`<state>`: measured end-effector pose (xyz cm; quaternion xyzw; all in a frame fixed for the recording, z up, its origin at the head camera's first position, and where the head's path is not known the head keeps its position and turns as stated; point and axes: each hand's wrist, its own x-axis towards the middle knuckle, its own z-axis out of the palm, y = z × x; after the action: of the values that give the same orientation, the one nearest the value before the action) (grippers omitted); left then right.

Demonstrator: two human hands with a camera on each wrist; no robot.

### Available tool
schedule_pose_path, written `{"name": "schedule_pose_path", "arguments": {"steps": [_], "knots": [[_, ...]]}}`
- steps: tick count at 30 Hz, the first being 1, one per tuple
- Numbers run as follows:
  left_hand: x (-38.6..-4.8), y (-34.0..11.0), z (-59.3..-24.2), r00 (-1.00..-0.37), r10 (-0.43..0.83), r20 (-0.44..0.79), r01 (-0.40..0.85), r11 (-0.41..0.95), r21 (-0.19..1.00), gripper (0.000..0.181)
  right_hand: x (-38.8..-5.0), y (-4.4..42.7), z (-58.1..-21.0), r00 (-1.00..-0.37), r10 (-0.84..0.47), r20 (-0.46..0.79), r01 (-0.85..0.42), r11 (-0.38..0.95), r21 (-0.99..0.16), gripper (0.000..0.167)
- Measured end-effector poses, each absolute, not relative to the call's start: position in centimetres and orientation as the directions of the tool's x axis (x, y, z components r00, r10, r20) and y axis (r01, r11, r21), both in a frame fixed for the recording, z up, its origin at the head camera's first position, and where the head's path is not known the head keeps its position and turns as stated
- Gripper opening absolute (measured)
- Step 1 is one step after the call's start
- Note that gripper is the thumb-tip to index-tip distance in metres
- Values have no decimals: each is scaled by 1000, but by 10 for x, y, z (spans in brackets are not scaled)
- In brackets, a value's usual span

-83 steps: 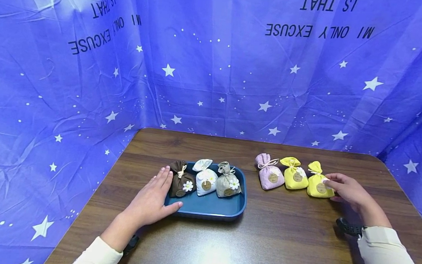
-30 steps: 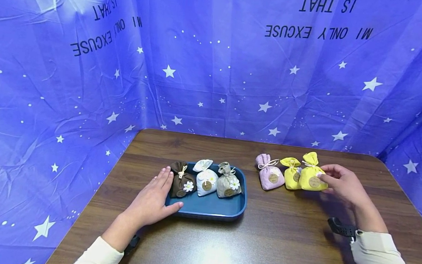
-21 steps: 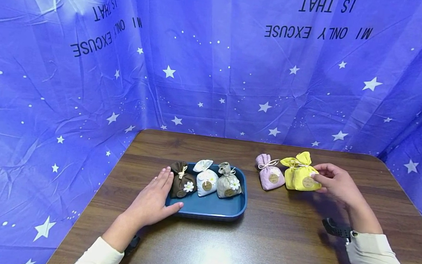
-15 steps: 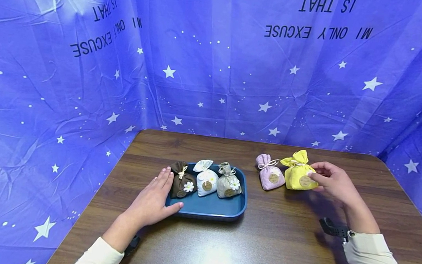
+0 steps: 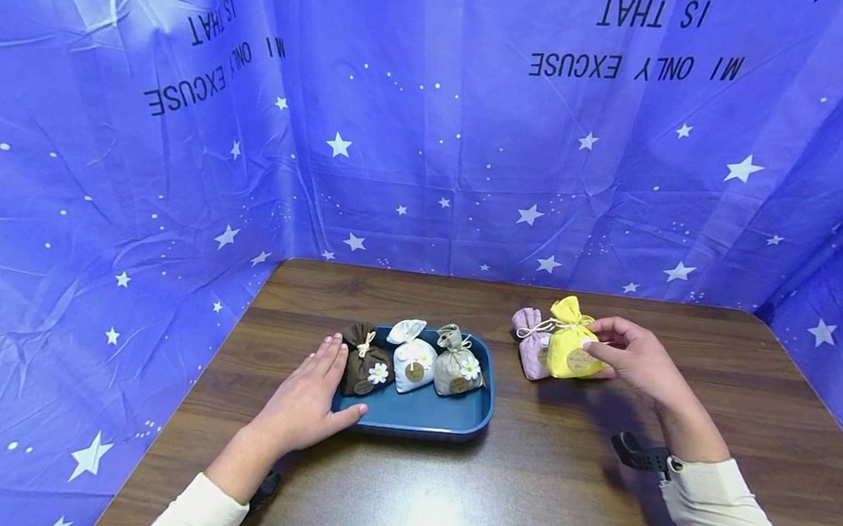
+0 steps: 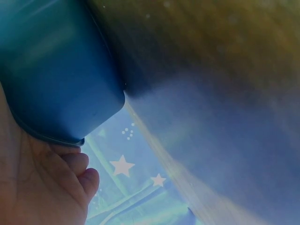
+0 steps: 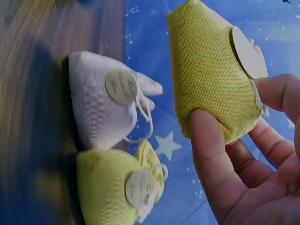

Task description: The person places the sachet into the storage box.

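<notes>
My right hand (image 5: 634, 361) pinches a yellow sachet (image 5: 570, 347) by its side between thumb and fingers. The right wrist view has this sachet (image 7: 211, 70) off the table, apart from the other two. A mauve sachet (image 7: 101, 98) and a second yellow sachet (image 7: 105, 187) stand beside each other there. In the head view the held sachet covers the second yellow one and partly covers the mauve sachet (image 5: 530, 348). My left hand (image 5: 304, 395) rests with straight fingers along the left end of a blue tray (image 5: 415, 417), its thumb on the near rim.
Inside the tray, a brown sachet (image 5: 363, 366), a white sachet (image 5: 409, 362) and a grey-beige sachet (image 5: 453, 366) lie in a row. The wooden table (image 5: 522, 489) ends at a blue star-printed curtain (image 5: 459, 174) behind and at the sides.
My right hand has picked up the rightmost yellow sachet and carried it left, past the second yellow one, until it overlaps the mauve one in the head view. My left hand stays put.
</notes>
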<state>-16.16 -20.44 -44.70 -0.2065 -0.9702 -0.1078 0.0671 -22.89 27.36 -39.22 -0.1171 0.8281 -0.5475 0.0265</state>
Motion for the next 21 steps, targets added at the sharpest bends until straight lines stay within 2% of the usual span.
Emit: {"name": "schedule_pose_path", "arguments": {"steps": [14,21], "knots": [[-161,-204,-448,-914,373,160,399,896,192,98,-223,245,-390,-967,-244,73,-165,384,-908,34],[-161,-203,-448,-915,369,166,397,897,196,97,-221,226,-383,-952,-282,121,-227,381,-896,29]]}}
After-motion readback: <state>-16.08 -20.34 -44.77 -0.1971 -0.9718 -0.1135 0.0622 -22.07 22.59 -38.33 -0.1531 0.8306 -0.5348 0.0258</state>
